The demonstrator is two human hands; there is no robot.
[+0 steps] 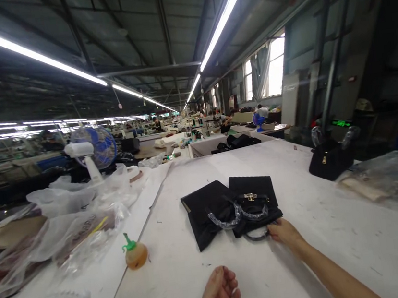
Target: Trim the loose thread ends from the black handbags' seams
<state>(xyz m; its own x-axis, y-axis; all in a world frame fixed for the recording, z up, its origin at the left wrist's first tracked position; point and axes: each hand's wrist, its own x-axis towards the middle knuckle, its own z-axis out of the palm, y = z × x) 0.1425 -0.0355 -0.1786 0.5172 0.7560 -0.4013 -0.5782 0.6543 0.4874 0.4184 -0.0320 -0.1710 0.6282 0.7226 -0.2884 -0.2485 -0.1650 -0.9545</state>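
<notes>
Two black handbag pieces lie flat, side by side and partly overlapping, on a white tabletop [179, 286]. The right handbag [257, 185] has a gold clasp and a handle wrapped in clear plastic. On the left handbag [205, 201] a similar wrapped handle curves toward its neighbour. My right hand [285, 235] pinches the near right corner of the right handbag, beside a dark handle loop [256, 236] that sticks out in front. Lower and nearer to me, my left hand [220, 294] is held with fingers loosely curled, palm partly up, touching nothing.
An oil bottle [136, 254] with a green spout stands to the left. Clear plastic bags [83, 206] pile up beyond it, near a blue fan [97, 147]. At right are another black handbag [330, 157] and plastic wrapping [391, 178]. A bin [199, 150] holds black items.
</notes>
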